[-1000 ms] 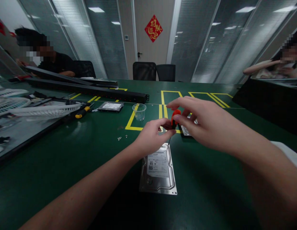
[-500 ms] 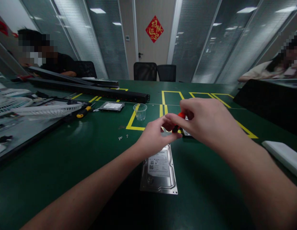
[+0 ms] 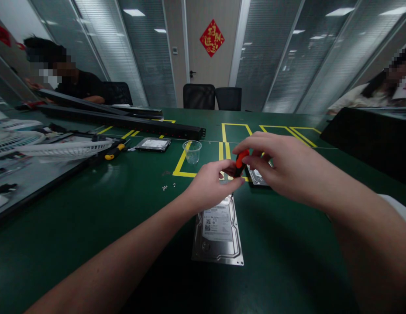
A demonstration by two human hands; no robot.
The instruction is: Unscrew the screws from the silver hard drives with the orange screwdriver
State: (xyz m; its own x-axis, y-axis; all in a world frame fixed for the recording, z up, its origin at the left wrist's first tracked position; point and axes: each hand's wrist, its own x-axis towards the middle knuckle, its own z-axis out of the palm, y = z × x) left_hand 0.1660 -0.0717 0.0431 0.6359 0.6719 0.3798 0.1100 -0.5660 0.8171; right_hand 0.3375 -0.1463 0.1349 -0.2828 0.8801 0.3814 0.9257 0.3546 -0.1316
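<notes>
A silver hard drive (image 3: pixel 219 231) with a white label lies flat on the green table before me. Above its far right corner stands a red and black screwdriver (image 3: pixel 241 162), roughly upright. My left hand (image 3: pixel 213 182) pinches its lower part between thumb and fingers. The fingertips of my right hand (image 3: pixel 268 159) are closed round the red top of the handle. Its thin tip shows just below my left thumb, at the drive's edge. A second hard drive (image 3: pixel 258 176) is partly hidden behind my right hand. Several tiny screws (image 3: pixel 164 188) lie left of my left hand.
Beyond my left hand stands a clear plastic cup (image 3: pixel 192 152). A third hard drive (image 3: pixel 153 145), a yellow-handled screwdriver (image 3: pixel 115 152) and long black bars (image 3: pixel 124 122) lie to the left. Black equipment (image 3: pixel 369 144) fills the right side. Two people sit across the table.
My right hand's fingers have shifted on the screwdriver's top and opened out a little, baring more of the red handle. My left hand keeps its pinch. The silver drive stays in place.
</notes>
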